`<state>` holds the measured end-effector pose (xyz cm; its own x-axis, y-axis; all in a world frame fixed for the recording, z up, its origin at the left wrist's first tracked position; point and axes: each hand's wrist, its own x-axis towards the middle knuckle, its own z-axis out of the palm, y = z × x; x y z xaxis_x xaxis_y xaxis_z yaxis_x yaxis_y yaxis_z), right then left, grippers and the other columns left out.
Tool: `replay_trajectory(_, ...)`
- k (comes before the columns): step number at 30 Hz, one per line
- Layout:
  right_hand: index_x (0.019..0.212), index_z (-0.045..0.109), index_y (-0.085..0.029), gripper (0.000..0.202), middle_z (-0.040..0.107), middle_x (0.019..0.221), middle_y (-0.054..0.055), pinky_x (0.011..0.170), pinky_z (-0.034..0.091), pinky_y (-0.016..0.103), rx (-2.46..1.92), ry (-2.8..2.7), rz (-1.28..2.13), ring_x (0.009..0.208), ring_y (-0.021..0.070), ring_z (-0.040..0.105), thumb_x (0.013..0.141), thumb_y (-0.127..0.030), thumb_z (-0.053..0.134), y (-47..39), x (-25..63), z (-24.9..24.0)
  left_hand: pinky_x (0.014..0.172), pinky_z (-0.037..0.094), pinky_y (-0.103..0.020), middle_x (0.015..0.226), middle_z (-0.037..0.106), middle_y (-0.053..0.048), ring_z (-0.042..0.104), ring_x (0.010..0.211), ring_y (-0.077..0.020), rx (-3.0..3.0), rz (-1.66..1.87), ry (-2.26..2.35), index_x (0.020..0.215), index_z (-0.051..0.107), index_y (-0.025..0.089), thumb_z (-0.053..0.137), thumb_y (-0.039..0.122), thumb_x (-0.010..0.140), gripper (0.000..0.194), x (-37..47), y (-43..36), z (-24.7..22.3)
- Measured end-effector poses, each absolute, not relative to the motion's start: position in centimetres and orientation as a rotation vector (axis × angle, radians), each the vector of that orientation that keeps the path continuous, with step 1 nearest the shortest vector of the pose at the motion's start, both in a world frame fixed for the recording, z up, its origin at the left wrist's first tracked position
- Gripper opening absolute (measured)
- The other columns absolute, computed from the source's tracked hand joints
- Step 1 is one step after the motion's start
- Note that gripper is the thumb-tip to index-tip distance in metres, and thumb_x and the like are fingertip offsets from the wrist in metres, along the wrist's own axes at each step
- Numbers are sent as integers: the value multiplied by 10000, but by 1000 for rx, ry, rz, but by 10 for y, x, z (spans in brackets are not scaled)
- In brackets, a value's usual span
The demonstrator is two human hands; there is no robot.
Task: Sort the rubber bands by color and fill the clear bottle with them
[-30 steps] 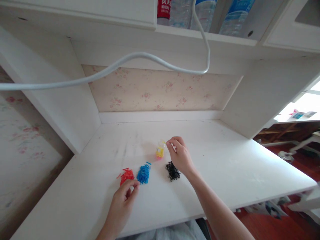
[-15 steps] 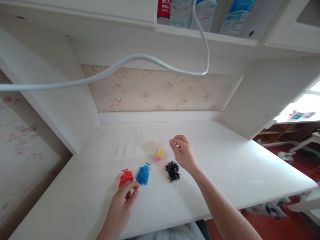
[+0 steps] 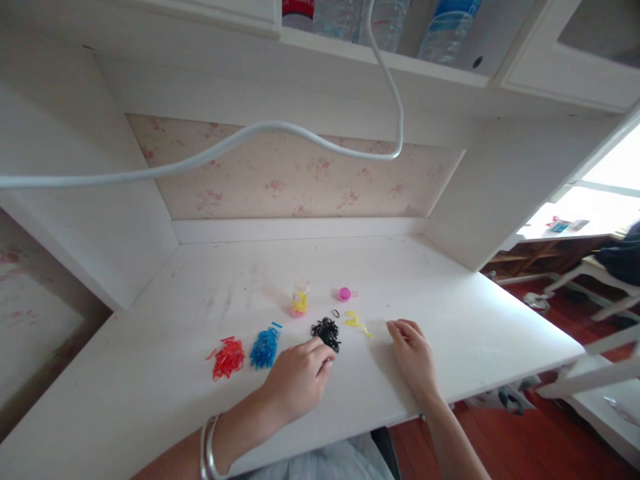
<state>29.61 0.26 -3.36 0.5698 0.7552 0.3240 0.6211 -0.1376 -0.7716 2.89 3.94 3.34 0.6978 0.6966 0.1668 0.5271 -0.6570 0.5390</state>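
Note:
My left hand (image 3: 303, 373), a metal bangle on its wrist, is closed with curled fingertips at the near edge of a pile of small black rubber bands (image 3: 326, 331). What those fingers hold, if anything, is hidden. My right hand (image 3: 414, 357) rests over the table to the right, fingers pressed together, their contents too small to make out. A few yellow rubber bands (image 3: 353, 320) lie between the hands. One black band (image 3: 335, 313) sits apart from its pile. Blue rubber bands (image 3: 265, 348) and red rubber bands (image 3: 229, 358) form heaps to the left.
Behind the piles stands a small clear jar (image 3: 301, 300) with yellow bands and something pink at its bottom. A pink cap with a loop (image 3: 345, 294) lies to its right. A white cable (image 3: 280, 125) hangs across the view below a shelf with bottles (image 3: 447, 30).
My left hand has moved right, from the red and blue heaps to the black pile. My right hand has drawn back and right, uncovering the yellow bands and pink cap. The view has shifted.

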Motion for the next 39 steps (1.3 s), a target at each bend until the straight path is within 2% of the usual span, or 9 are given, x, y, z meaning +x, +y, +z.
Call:
replay_trajectory(6, 849, 700, -193, 381, 616, 994, 70, 683, 447, 298, -1826, -1206, 235, 718, 155, 571, 861, -494, 467, 9, 291, -32, 758, 483, -298, 957, 632, -38, 605, 882, -181, 2750, 398, 923, 911, 627, 225, 406, 260, 915, 224, 93, 63, 28)
replay_trajectory(11, 832, 699, -193, 376, 621, 987, 74, 699, 447, 299, -1792, -1183, 253, 768, 170, 579, 857, -496, 478, 8, 296, -31, 755, 500, -314, 978, 598, -65, 573, 913, -197, 2874, 350, 916, 964, 628, 205, 385, 239, 922, 249, 123, 76, 25)
replay_trajectory(20, 827, 697, -190, 373, 620, 988, 74, 720, 448, 294, -1770, -1165, 257, 798, 173, 573, 852, -499, 490, 8, 297, -32, 703, 504, -306, 966, 573, -69, 553, 907, -198, 2968, 246, 835, 904, 645, 181, 396, 152, 909, 251, 141, 86, 22)
replay_trajectory(24, 829, 697, -190, 391, 624, 985, 77, 716, 452, 297, -1780, -1173, 248, 788, 174, 577, 851, -514, 479, 7, 297, -32, 746, 492, -294, 978, 573, -73, 551, 920, -180, 2951, 295, 833, 929, 634, 181, 376, 164, 928, 259, 131, 80, 32)
replay_trajectory(29, 907, 694, -208, 413, 604, 1050, 81, 683, 468, 310, -1859, -1314, 229, 707, 158, 578, 875, -519, 423, 6, 292, -32, 763, 466, -257, 975, 576, -48, 555, 909, -148, 2870, 570, 917, 949, 625, 216, 375, 261, 957, 255, 89, 75, 63)
replay_trajectory(31, 996, 687, -250, 373, 586, 1100, 68, 732, 474, 330, -1924, -1476, 186, 754, 167, 589, 877, -493, 430, 7, 286, -30, 729, 450, -246, 969, 578, -36, 555, 865, -136, 2860, 671, 1051, 978, 620, 230, 348, 289, 969, 278, 65, 79, 76)
replay_trajectory(34, 1100, 660, -317, 319, 587, 1107, 56, 852, 444, 382, -1956, -1732, 68, 933, 219, 577, 879, -422, 455, 9, 277, -26, 717, 426, -245, 982, 585, -23, 553, 864, -137, 2876, 750, 1252, 1002, 617, 250, 347, 304, 971, 277, 32, 92, 90)
replay_trajectory(36, 1101, 658, -325, 307, 594, 1090, 59, 883, 427, 402, -1939, -1817, 21, 982, 235, 560, 888, -388, 447, 10, 273, -23, 701, 414, -235, 993, 586, -19, 554, 865, -134, 2860, 778, 1368, 1006, 623, 255, 362, 303, 967, 268, 18, 102, 94)
replay_trajectory(39, 1030, 678, -300, 298, 592, 1078, 57, 862, 437, 382, -1930, -1810, 8, 940, 216, 574, 906, -362, 415, 11, 272, -24, 648, 396, -223, 1003, 586, -9, 556, 836, -126, 2842, 767, 1488, 1014, 630, 265, 370, 315, 963, 269, 8, 113, 96)
